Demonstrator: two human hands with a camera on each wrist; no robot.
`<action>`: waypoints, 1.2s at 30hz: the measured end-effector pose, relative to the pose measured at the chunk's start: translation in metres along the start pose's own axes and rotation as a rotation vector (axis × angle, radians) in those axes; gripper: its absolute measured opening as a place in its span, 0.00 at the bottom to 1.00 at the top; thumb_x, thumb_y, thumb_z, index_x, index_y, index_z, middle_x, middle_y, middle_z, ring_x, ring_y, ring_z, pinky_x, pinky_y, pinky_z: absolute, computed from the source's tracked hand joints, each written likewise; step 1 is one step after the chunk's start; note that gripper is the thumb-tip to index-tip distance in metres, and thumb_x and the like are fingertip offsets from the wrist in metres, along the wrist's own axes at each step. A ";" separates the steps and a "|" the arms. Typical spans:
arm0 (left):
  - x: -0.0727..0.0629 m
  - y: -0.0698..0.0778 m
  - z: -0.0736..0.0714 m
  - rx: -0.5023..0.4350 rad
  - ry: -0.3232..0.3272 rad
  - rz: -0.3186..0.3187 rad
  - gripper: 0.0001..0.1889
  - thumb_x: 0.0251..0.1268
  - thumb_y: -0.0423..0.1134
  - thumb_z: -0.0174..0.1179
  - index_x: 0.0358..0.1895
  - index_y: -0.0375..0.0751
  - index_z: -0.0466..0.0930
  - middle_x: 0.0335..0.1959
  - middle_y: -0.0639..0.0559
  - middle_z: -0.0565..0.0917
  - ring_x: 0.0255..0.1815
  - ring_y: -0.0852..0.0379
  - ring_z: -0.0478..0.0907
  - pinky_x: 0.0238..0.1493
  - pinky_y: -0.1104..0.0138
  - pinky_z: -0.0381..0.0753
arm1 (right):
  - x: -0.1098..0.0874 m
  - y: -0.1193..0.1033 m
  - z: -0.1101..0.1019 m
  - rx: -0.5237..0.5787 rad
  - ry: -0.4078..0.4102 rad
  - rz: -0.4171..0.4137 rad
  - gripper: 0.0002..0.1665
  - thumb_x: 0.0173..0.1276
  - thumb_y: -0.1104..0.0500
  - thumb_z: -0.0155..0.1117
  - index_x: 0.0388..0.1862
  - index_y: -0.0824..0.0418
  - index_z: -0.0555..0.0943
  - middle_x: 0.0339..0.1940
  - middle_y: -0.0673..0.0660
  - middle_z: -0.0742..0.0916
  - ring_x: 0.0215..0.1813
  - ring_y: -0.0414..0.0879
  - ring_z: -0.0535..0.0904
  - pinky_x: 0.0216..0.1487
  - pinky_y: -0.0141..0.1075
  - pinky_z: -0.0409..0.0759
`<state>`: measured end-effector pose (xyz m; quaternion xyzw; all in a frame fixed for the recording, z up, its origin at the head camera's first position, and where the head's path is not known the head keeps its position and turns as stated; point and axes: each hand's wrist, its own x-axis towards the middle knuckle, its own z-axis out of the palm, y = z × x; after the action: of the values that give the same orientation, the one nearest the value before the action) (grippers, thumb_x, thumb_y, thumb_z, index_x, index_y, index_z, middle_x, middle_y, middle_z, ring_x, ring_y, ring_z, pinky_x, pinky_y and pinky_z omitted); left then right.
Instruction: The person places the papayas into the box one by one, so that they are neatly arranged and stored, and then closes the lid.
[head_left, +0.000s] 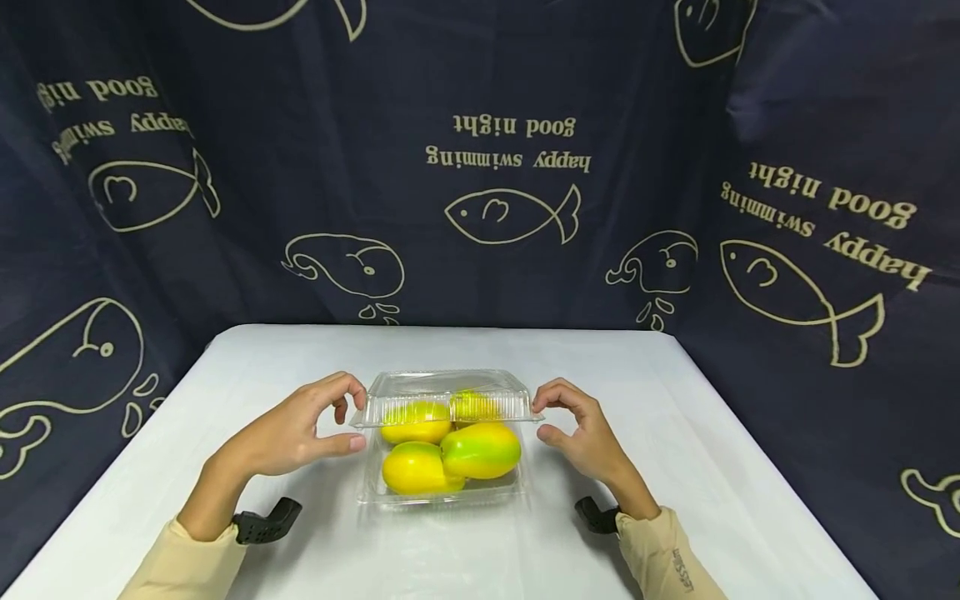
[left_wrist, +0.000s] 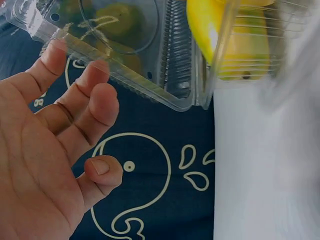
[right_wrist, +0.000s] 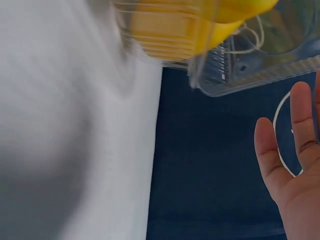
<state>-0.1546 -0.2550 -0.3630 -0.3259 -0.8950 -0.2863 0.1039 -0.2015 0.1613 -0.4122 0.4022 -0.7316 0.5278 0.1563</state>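
A clear plastic clamshell box holds several yellow-green mangoes. Its hinged lid stands partly raised, tilted over the rear fruit, while the front ones show uncovered. My left hand is at the lid's left corner, fingertips right at the rim and thumb spread below it. In the left wrist view the fingers are loosely bent beside the lid edge. On the other side, my right hand has its fingertips at the lid's right corner, thumb held apart. The right wrist view shows those fingers nearly straight.
The box rests on a white-covered table. Dark blue curtains with fish and whale drawings surround the table at the back and sides. Black wrist cameras sit on both wrists, near the beige sleeves.
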 end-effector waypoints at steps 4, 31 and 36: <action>-0.004 -0.003 0.003 -0.009 -0.003 -0.001 0.18 0.61 0.50 0.69 0.48 0.57 0.71 0.41 0.66 0.77 0.39 0.61 0.73 0.40 0.69 0.71 | -0.005 0.005 0.005 -0.007 -0.012 -0.009 0.18 0.69 0.44 0.67 0.43 0.57 0.80 0.42 0.54 0.83 0.48 0.44 0.79 0.58 0.35 0.76; -0.022 -0.016 0.027 -0.066 0.041 -0.024 0.11 0.67 0.44 0.64 0.47 0.59 0.73 0.43 0.63 0.76 0.38 0.62 0.73 0.38 0.70 0.71 | -0.015 0.008 0.014 -0.107 -0.028 0.105 0.13 0.63 0.68 0.70 0.40 0.52 0.81 0.40 0.51 0.84 0.46 0.42 0.80 0.54 0.45 0.81; -0.022 -0.019 0.030 -0.060 0.055 -0.036 0.12 0.66 0.45 0.65 0.47 0.61 0.72 0.44 0.64 0.75 0.38 0.61 0.72 0.37 0.69 0.71 | -0.016 0.008 0.012 -0.130 -0.046 0.144 0.14 0.60 0.65 0.74 0.39 0.49 0.82 0.42 0.48 0.84 0.47 0.41 0.80 0.54 0.46 0.81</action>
<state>-0.1497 -0.2612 -0.4041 -0.3045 -0.8885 -0.3240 0.1135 -0.1949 0.1582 -0.4326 0.3495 -0.7948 0.4796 0.1270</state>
